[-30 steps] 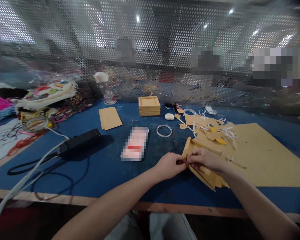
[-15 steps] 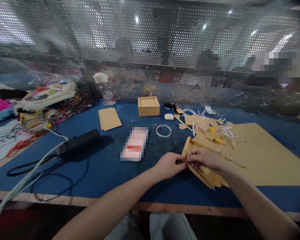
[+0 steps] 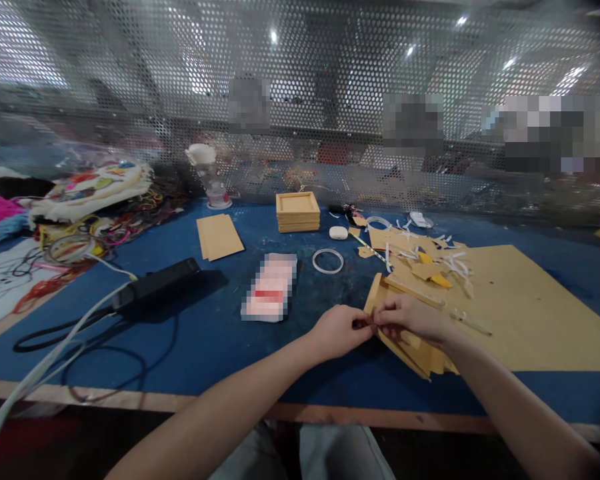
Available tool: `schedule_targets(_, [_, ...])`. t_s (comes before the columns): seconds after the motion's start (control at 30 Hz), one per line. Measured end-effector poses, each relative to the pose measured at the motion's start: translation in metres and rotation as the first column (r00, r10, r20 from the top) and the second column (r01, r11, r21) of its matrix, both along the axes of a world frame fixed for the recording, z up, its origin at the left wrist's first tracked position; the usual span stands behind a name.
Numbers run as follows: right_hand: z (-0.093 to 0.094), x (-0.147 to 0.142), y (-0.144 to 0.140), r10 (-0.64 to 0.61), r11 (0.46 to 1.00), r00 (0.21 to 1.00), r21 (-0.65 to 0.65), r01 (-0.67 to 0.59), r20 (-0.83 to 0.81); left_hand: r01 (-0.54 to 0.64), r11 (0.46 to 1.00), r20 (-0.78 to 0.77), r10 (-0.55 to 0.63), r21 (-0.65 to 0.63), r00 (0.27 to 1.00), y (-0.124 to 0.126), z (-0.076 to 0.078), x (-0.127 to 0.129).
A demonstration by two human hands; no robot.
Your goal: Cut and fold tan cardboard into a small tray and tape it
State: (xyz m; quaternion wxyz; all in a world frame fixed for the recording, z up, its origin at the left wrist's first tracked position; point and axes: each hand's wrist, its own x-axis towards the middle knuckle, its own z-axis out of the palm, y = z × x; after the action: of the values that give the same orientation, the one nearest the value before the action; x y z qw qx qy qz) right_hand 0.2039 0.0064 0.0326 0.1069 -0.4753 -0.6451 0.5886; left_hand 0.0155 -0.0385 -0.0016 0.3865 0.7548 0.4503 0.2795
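A tan frame (image 3: 403,353) with raised edges, apparently card or wood, lies tilted near the table's front right. At its left corner my left hand (image 3: 341,331) is closed, thumb and forefinger pinched together. My right hand (image 3: 411,317) reaches over the frame from the right, its fingers pinched too, and the fingertips of both hands meet. Whatever is between them is too small to make out. Under the frame's right side, tan card pieces stick out. Beyond my right hand lies a slim pen-like tool (image 3: 473,325).
A large tan sheet (image 3: 540,307) and a heap of card scraps (image 3: 415,247) cover the right. A stack of frames (image 3: 298,213), a tape ring (image 3: 328,261), a phone (image 3: 270,287), two tan cards (image 3: 220,238) and a black power strip (image 3: 157,287) lie around. Perforated metal (image 3: 300,87) rises behind.
Both hands stay at the frame's corner with only a slight shift of the fingertips. The rest of the table looks the same.
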Motion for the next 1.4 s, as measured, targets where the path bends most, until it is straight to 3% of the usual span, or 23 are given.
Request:
schedule_targets(0.83, [0.0003,0.0063,0.0052,0.064,0.997,0.997,0.044,-0.066,0.048,0.007,1.0,0.021,-0.006,-0.022,1.0,0.0006,-0.0018,0.0004])
schedule_targets(1.1, [0.002,0.0029,0.0025,0.019,1.0,0.999,0.012,-0.019,0.032,0.004,0.999,0.09,0.0,-0.041,0.996,0.0004,-0.0022,0.0009])
schedule_targets(1.23, [-0.0022,0.0042,0.0036,-0.028,1.0,1.0,0.0,0.028,-0.005,0.002,0.996,0.191,0.015,-0.087,0.981,0.001,0.0004,0.001])
schedule_targets(1.4, [-0.002,0.0027,0.0019,-0.023,0.999,0.999,0.021,0.024,-0.045,-0.005,0.963,0.262,0.078,-0.268,0.962,0.0031,-0.0005,0.0009])
